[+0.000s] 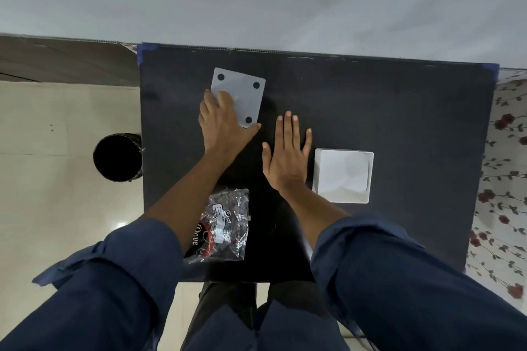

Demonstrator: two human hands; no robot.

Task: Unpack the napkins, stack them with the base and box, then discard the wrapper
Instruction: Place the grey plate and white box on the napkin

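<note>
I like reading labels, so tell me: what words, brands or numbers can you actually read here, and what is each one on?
"ove": white script on the dark napkins, seen through the clear wrapper; a letter before it may be hidden by the arm.
White sticker on the wrapper: printed lines too small and blurred to read.
White base with black dots: no text.
White box: no text visible.

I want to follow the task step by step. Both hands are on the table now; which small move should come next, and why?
Probably bring the right hand, lying flat and empty on the black table, back to the wrapped napkin pack near the front edge. The pack looks sealed, so unpacking has not begun. The left hand rests on the white base plate, and the white box stands apart.
</note>
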